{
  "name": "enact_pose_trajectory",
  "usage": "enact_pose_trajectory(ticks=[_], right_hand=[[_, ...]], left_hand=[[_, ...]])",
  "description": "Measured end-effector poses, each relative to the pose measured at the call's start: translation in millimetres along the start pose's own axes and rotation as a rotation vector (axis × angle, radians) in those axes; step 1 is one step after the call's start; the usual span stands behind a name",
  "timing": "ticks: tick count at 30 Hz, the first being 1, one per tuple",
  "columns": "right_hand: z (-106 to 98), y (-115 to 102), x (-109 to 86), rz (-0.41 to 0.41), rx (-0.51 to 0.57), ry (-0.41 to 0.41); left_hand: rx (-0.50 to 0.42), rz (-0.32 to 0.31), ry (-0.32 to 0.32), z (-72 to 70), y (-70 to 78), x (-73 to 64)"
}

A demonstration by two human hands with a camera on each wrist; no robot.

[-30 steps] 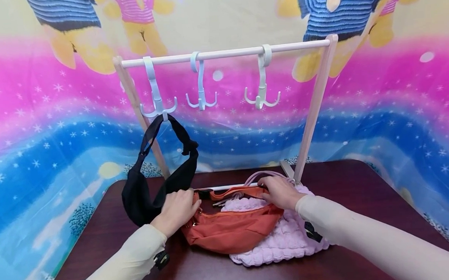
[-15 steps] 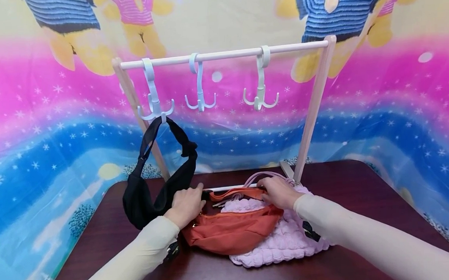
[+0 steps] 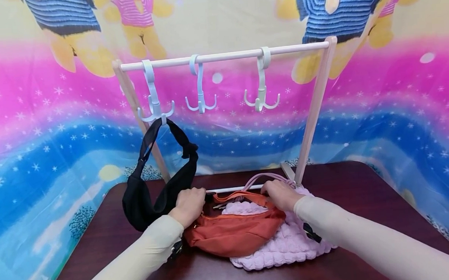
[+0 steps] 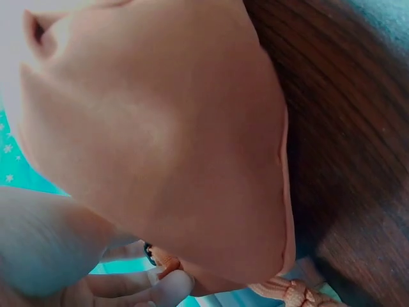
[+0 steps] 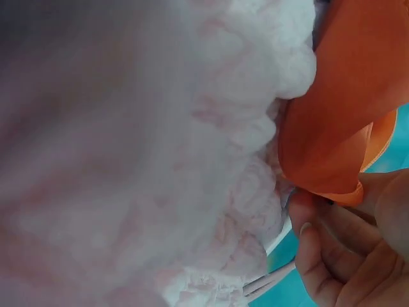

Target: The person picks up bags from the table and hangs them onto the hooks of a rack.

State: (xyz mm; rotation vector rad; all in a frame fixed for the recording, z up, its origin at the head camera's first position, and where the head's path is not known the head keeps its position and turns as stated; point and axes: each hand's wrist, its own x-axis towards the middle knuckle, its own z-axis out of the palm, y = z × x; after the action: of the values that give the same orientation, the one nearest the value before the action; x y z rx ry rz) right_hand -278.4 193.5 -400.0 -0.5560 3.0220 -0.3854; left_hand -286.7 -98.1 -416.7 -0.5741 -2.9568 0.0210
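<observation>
Near the counter's back left corner, a black bag of soft, matte cloth hangs by its knotted strap from the left hook, a smooth pale-blue plastic piece with upturned prongs. Just right of it, the left hand pinches the near end of the orange bag; the left wrist view shows thumb and fingers closed on a bit of orange webbing, with a braided cord beside them, a detail the head view hides. The orange bag, crescent-shaped and smooth, lies midway between the counter's side edges, partly over a lilac bag with puffy, puckered fabric and thin cord handles. At right, the right hand grips the orange strap; the right wrist view shows the folded band between thumb and fingers, near the lilac puffs.
</observation>
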Motion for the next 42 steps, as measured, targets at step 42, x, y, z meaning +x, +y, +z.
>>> enact_pose_trajectory(ticks=[42], right_hand=[[-4, 8, -30.6, -0.263, 0.047, -0.086]], left_hand=[[0.011, 0.117, -0.004, -12.9, 21.0, -22.4]])
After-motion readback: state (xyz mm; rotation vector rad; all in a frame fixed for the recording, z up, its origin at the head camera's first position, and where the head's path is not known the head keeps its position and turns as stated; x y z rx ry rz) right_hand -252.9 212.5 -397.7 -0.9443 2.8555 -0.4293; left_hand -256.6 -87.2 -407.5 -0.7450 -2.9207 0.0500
